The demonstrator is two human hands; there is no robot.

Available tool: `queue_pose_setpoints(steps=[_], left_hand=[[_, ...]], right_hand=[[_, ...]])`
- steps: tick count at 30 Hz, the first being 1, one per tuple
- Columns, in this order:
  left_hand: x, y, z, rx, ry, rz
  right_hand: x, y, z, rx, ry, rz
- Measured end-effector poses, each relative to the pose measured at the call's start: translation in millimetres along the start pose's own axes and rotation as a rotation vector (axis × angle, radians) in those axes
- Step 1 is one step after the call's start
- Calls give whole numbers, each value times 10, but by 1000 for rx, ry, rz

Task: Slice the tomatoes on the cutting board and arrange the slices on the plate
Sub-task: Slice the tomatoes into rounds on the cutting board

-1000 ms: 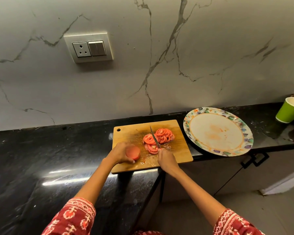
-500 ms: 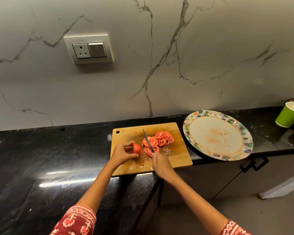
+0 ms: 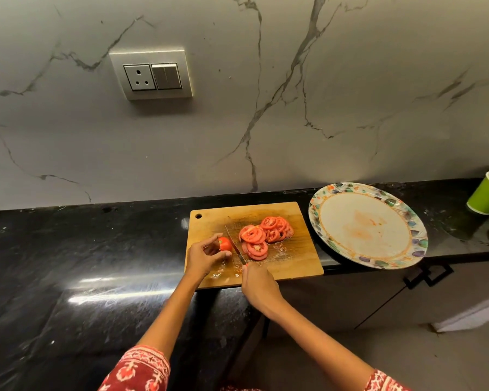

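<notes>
A wooden cutting board (image 3: 294,266) lies on the black counter. Several red tomato slices (image 3: 266,234) are piled on its middle and right. My left hand (image 3: 203,256) pinches a small tomato piece (image 3: 224,244) on the board's left part. My right hand (image 3: 259,285) grips the handle of a knife (image 3: 233,241), whose blade stands just right of the tomato piece, between it and the slices. A round plate (image 3: 367,225) with a coloured patterned rim sits right of the board; it holds no slices, only faint red smears.
A green paper cup (image 3: 487,193) stands at the far right of the counter (image 3: 68,263). The board and plate overhang the counter's front edge above a cabinet with a black handle (image 3: 428,275). A socket and switch plate (image 3: 153,73) is on the marble wall.
My left hand has turned the tomato piece and set it down on the board. The knife has swung left from the slices to stand beside the piece.
</notes>
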State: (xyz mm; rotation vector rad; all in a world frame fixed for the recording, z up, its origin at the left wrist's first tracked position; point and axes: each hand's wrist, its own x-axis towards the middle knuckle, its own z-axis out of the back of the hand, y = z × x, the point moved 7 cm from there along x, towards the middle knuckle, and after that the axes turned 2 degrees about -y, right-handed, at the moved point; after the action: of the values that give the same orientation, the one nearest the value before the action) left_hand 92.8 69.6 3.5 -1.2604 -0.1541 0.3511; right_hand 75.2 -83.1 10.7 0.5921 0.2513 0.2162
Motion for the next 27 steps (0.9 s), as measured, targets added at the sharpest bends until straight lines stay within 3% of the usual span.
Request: queue_pose_setpoints(steps=[27], left_hand=[[69, 42, -9, -69, -35, -17]], right_hand=[[-22, 55, -102, -116, 4, 17]])
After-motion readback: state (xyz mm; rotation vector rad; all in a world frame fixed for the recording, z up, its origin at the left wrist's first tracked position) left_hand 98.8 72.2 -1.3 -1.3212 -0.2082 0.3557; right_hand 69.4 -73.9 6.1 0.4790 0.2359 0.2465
